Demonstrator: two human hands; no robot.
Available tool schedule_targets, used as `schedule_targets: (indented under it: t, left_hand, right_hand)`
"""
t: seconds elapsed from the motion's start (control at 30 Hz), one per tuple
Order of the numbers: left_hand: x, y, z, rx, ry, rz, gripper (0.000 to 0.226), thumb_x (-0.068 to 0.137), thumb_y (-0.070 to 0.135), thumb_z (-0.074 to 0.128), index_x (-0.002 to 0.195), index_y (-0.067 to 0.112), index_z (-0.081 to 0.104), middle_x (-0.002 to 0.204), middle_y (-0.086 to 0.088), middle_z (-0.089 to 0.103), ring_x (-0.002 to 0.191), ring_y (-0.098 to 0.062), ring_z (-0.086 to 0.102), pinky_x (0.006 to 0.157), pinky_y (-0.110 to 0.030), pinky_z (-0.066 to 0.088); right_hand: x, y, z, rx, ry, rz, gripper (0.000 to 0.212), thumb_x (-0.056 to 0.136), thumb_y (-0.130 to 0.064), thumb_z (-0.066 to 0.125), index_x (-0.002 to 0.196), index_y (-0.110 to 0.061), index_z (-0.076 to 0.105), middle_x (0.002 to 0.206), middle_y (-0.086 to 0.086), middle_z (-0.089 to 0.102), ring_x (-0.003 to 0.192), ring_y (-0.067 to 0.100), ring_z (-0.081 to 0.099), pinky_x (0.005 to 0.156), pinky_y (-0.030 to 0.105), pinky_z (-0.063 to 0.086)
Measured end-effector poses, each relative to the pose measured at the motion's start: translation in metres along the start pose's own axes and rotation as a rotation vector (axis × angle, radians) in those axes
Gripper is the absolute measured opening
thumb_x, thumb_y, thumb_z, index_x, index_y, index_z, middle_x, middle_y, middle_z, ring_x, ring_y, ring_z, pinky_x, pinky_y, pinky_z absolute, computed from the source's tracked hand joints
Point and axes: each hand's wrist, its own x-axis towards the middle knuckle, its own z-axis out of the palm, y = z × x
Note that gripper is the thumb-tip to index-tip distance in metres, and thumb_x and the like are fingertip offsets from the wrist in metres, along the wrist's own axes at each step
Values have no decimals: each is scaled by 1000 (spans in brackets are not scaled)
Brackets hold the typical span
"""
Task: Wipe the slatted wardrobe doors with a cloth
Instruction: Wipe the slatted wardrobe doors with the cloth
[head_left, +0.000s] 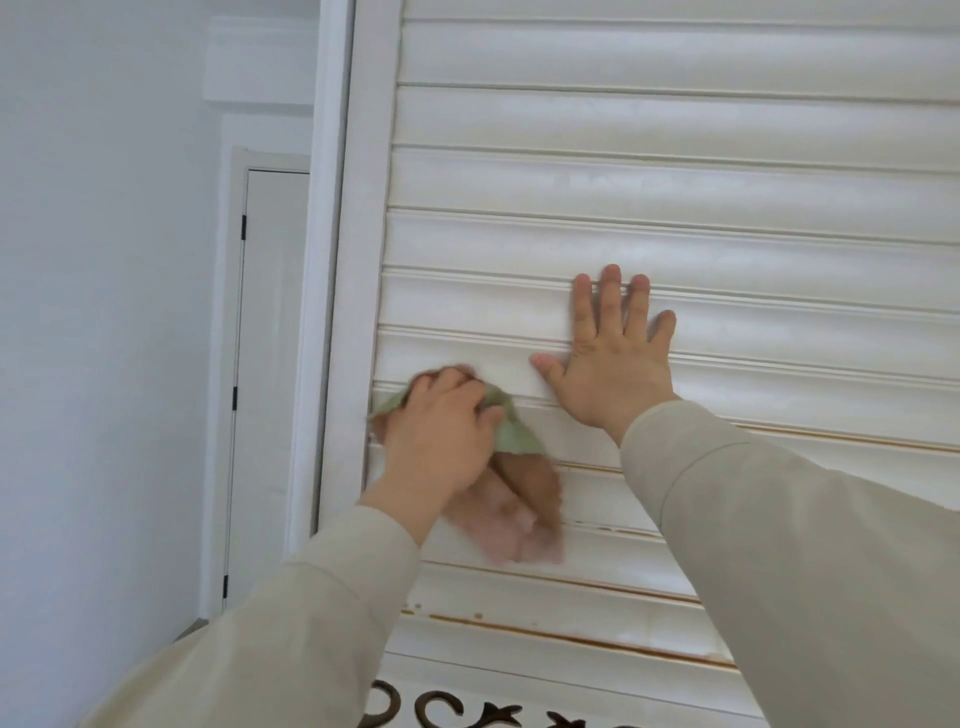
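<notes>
The slatted wardrobe door (649, 171) fills the middle and right of the head view, white, its horizontal slats running from a plain upright frame strip (358, 249) on its left edge out past the right border. Far left is a pale wall (98, 312), and behind the frame a white room door (270, 364) with three dark hinges down its left side. Next comes the left hand (439, 436), fingers curled round a bunched cloth (514, 493), pressing it against the slats just beside the frame strip; the cloth shows green near the knuckles and a pinkish-brown tail, blurred, hanging below the wrist. To its right the right hand (613, 358) lies flat on the slats, fingers straight and spread, thumb pointing toward the cloth, holding nothing. Both arms wear beige sleeves (779, 519). The lower slats carry rust-brown lines along their edges, and dark scrollwork (441, 712) shows at the bottom edge.
</notes>
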Motion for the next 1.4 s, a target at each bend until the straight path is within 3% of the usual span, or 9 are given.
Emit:
schedule_targets:
  t: [0.1, 0.23, 0.33, 0.63, 0.8, 0.93, 1.07, 1.2, 1.4]
  left_hand:
    - [3, -13, -3, -26, 20, -84, 23, 99, 28, 47, 106, 21, 68, 128, 7, 54, 120, -24, 43, 95, -40, 42]
    - [-3, 28, 10, -86, 74, 100, 31, 89, 29, 40, 96, 21, 70, 115, 2, 59, 104, -29, 49, 81, -42, 50]
    - [-3, 56, 20, -67, 35, 151, 23, 92, 30, 48, 104, 24, 66, 120, 6, 56, 111, -25, 45, 81, -39, 50]
    - [-2, 3, -6, 48, 46, -130, 24, 97, 33, 50, 113, 27, 66, 127, 7, 55, 119, -25, 45, 98, -41, 36]
    - [-9, 69, 18, 48, 92, 105, 15, 82, 32, 64, 96, 27, 68, 105, 3, 61, 95, -30, 58, 78, -41, 46]
    - [-8, 107, 29, 80, 29, 203, 20, 81, 32, 61, 100, 28, 67, 111, 4, 60, 103, -27, 56, 84, -42, 43]
    - [-9, 81, 17, 136, -4, 1, 29, 90, 32, 54, 117, 32, 62, 127, 8, 55, 120, -23, 48, 95, -40, 36]
    - [-11, 67, 7, 154, -15, -182, 27, 94, 33, 50, 119, 32, 60, 129, 7, 51, 122, -23, 44, 96, -43, 36]
    - [-19, 162, 51, 102, 50, 175, 27, 74, 21, 61, 101, 25, 64, 108, 1, 58, 96, -30, 57, 73, -40, 47]
  right_hand:
    - [-1, 12, -3, -46, 18, -64, 97, 90, -74, 28, 153, -20, -22, 161, 10, -22, 148, 40, -14, 114, 61, 10]
    - [-1, 17, -7, -56, -12, -87, 102, 88, -73, 37, 152, -20, -22, 161, 12, -21, 147, 41, -14, 113, 60, 15]
    - [-2, 18, -9, -46, -13, -84, 104, 87, -72, 41, 153, -21, -21, 161, 12, -21, 147, 41, -13, 113, 59, 16]
    - [-2, 38, -19, -3, -22, -206, 87, 94, -37, 50, 155, -28, -11, 161, 7, -15, 147, 37, -6, 113, 53, 16]
    - [-2, 50, -24, -26, -26, -266, 91, 90, -23, 55, 155, -33, -7, 161, 6, -13, 147, 36, -2, 112, 50, 19]
    - [-9, 72, -21, -12, -8, -372, 81, 93, -18, 49, 157, -32, 1, 163, 4, -17, 150, 30, -9, 116, 47, 14]
    - [-17, 107, -15, -33, 105, -297, 84, 91, -42, 58, 158, -24, 9, 165, 6, -5, 151, 32, -2, 117, 53, 7]
    - [-18, 145, -7, -6, 86, -134, 98, 85, -70, 49, 157, -28, -2, 164, 5, -13, 149, 35, -12, 116, 59, 2]
    - [-14, 149, -2, 64, 64, -167, 82, 95, -53, 43, 156, -28, -6, 163, 6, -16, 148, 36, -16, 116, 62, 2]
